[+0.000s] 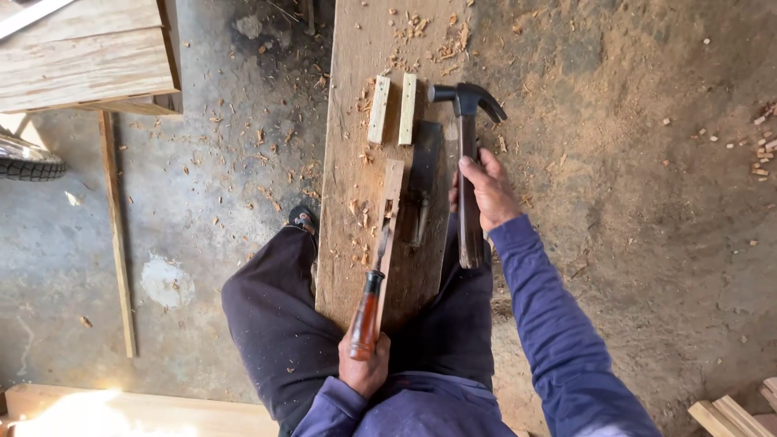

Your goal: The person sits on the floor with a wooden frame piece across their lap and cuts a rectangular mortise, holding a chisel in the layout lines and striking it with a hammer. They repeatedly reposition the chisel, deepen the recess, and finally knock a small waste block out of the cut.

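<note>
Chisel [374,279] gripped by left hand [363,366] at its red handle, long axis running away along the plank [348,243], blade on the wood strip [392,194]. Hammer [468,162] clasped mid-handle in right hand [488,193], just right, head beyond the blade tip.

The left hand [364,368] covered the butt of the chisel handle [366,314], the plank's [356,121] near end vanished between the legs, and a tyre [28,164] and stacked boards [81,57] ran off the left edge.
</note>
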